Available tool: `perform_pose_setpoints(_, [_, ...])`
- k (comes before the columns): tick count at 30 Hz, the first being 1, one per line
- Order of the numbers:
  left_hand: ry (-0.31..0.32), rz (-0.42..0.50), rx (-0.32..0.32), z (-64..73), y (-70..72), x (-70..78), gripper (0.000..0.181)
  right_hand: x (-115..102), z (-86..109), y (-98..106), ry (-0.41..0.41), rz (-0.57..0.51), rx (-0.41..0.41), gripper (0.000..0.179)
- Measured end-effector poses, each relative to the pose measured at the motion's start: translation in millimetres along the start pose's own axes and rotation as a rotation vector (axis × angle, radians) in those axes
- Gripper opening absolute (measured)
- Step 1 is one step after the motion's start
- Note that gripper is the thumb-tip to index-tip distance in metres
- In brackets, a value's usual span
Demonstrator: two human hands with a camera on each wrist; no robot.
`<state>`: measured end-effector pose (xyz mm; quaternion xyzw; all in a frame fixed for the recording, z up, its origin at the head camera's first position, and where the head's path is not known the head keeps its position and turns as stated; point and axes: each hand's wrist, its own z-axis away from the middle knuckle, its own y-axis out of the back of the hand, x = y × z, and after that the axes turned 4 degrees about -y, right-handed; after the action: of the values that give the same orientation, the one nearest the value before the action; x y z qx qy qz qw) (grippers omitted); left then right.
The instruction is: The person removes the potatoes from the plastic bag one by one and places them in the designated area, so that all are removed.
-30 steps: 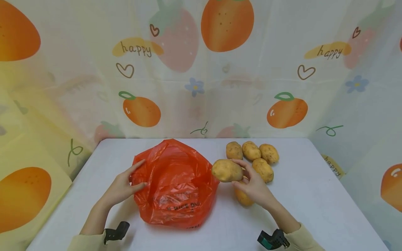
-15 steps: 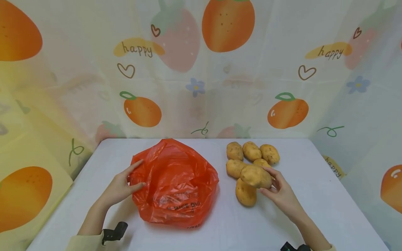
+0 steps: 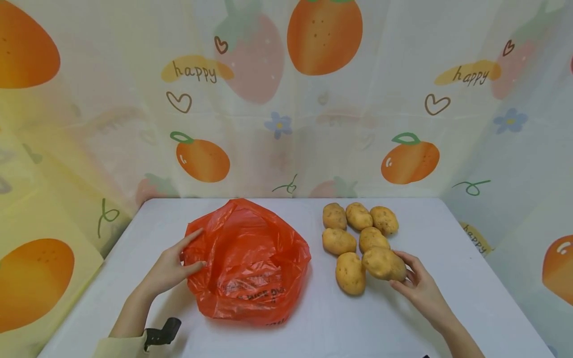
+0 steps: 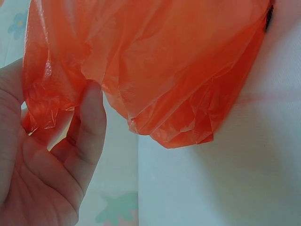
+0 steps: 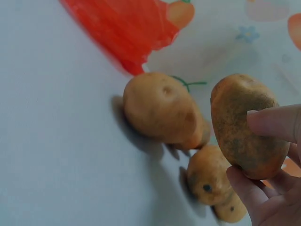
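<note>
My right hand (image 3: 425,291) grips a potato (image 3: 384,263) between thumb and fingers, just right of the front potato (image 3: 350,274) on the table. In the right wrist view the held potato (image 5: 244,129) shows a darker patch on its skin. A red plastic bag (image 3: 250,263) stands with its mouth spread on the left half of the table. My left hand (image 3: 166,271) holds the bag's left side. In the left wrist view, fingers and thumb of that hand (image 4: 51,174) curl round the red film (image 4: 160,66). Part of the fingers is hidden by the bag.
Behind the held potato lie several more potatoes (image 3: 358,216) in loose rows on the white table (image 3: 447,258). A fruit-printed cloth (image 3: 295,149) hangs at the back and sides. A black device (image 3: 163,332) is strapped to the left wrist.
My right hand has carried its potato rightward, from beside the bag's right edge to the right of the front potato. The left hand has hardly moved at the bag.
</note>
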<state>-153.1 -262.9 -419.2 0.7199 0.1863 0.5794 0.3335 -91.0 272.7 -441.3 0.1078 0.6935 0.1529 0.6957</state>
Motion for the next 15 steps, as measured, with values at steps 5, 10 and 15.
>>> perform_pose_setpoints(5, [0.002,0.017,-0.001,-0.7,-1.3,0.0,0.075,9.2,1.7,2.6,-0.028,0.014,0.012,0.069])
perform_pose_setpoints(10, [0.0,0.021,0.0,-1.6,-2.5,-0.6,0.075,20.0,2.5,4.0,-0.048,0.013,0.024,0.07])
perform_pose_setpoints(15, [0.001,0.023,0.0,-2.6,-3.3,-1.5,0.075,28.1,2.4,4.2,-0.106,0.064,0.045,0.073])
